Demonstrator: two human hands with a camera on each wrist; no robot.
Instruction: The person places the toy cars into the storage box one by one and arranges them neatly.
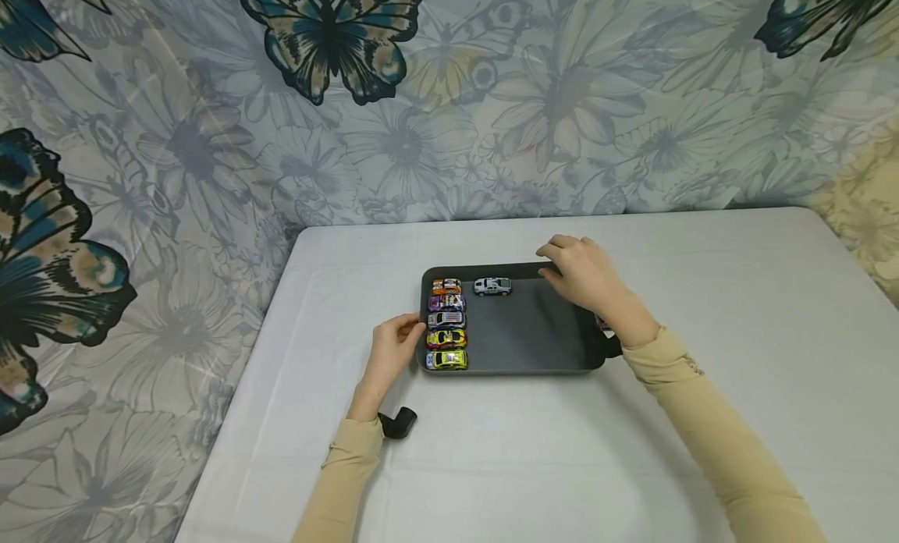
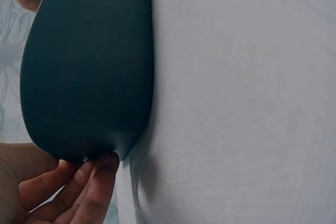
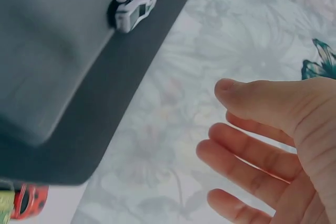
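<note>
A dark grey baking tray lies on the table with several toy cars in it. Along its left side runs a column of them, from an orange car at the far end to a lime-yellow car nearest me. One silver toy car sits by itself near the far rim. My left hand pinches the tray's left edge between thumb and fingers, seen closer in the left wrist view. Over the far right corner hovers my right hand, its fingers spread and holding nothing in the right wrist view.
Outside the tray's right end, a red toy car and a yellow-green one show in the right wrist view; my right wrist mostly covers that spot from above. A white cloth covers the table, and a butterfly-patterned curtain hangs behind it.
</note>
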